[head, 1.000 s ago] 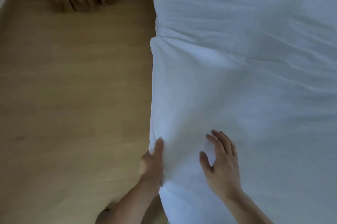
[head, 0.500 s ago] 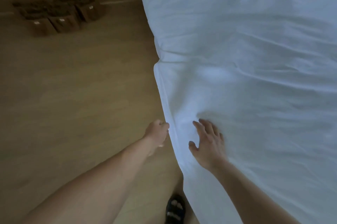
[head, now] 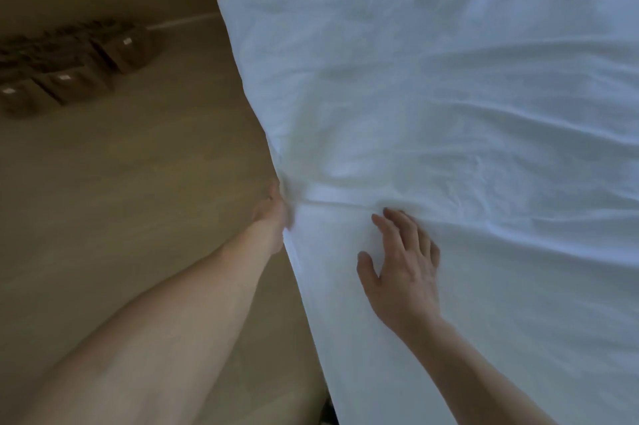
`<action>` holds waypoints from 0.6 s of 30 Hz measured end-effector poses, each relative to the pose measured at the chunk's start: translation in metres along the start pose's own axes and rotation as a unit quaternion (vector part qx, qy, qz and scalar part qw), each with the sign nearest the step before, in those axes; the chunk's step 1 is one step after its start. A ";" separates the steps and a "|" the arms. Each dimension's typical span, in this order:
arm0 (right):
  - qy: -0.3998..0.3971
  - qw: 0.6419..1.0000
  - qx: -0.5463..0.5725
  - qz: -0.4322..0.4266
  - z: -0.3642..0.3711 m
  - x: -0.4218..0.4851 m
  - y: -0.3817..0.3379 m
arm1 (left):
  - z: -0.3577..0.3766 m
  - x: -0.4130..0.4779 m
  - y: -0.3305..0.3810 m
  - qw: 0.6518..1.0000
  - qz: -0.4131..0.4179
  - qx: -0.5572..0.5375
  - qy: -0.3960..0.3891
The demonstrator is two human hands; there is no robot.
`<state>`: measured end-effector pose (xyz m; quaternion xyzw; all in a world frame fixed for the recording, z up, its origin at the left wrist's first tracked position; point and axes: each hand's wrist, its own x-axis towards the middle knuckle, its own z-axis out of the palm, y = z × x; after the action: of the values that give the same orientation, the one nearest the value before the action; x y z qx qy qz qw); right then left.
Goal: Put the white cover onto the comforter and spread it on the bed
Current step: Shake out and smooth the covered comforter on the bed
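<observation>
The white cover (head: 432, 106) lies spread over the bed and fills the right side of the view, with soft creases running across it. The comforter itself is hidden under it. My left hand (head: 271, 213) is closed on the cover's left edge, where the fabric bunches into a fold. My right hand (head: 403, 265) rests flat on top of the cover just right of that edge, fingers spread and pointing away from me.
A wooden floor (head: 121, 200) runs along the bed's left side. Several brown boxes (head: 69, 75) with small white labels stand against the far wall at the upper left. A dark shoe tip (head: 328, 410) shows at the bottom by the bed edge.
Both arms have reached further out along the bed's edge. My left hand has closed on the cover's edge and bunched it. My right hand has slid forward, staying flat.
</observation>
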<state>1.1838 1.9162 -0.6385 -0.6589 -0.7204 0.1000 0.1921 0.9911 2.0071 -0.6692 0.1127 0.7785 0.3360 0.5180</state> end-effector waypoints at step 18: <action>-0.064 0.993 -0.096 -0.017 0.088 0.143 -0.122 | -0.073 0.095 0.038 0.957 -0.144 -0.040 -0.249</action>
<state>1.0285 2.0530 -0.6493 -0.6543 -0.7485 0.0689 0.0830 0.8785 2.0559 -0.6969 0.0591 0.6187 0.2500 0.7425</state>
